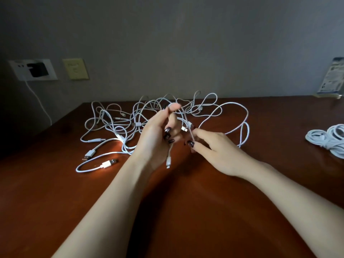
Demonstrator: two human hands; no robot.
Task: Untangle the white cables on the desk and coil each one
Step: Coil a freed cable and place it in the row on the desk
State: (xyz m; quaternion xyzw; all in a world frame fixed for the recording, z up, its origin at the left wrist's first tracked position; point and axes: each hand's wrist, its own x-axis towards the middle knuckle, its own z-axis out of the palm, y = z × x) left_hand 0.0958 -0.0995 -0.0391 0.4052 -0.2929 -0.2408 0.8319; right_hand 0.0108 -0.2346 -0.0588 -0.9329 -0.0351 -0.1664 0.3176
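The left hand (156, 135) curls round one white cable (168, 161), its plug end hanging straight down. The right hand (217, 151), just beside it, pinches an upright strand (190, 131). Behind them, one tangle (119, 125) sprawls left to right across the desk (186, 211); I can't count its cables. One coiled heap (329, 138) sits by the right edge, and broad wood lies nearer me.

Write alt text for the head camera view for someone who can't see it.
A left hand and a right hand each grip strands from a tangle of white cables on a brown desk. At far right lie coiled cables.
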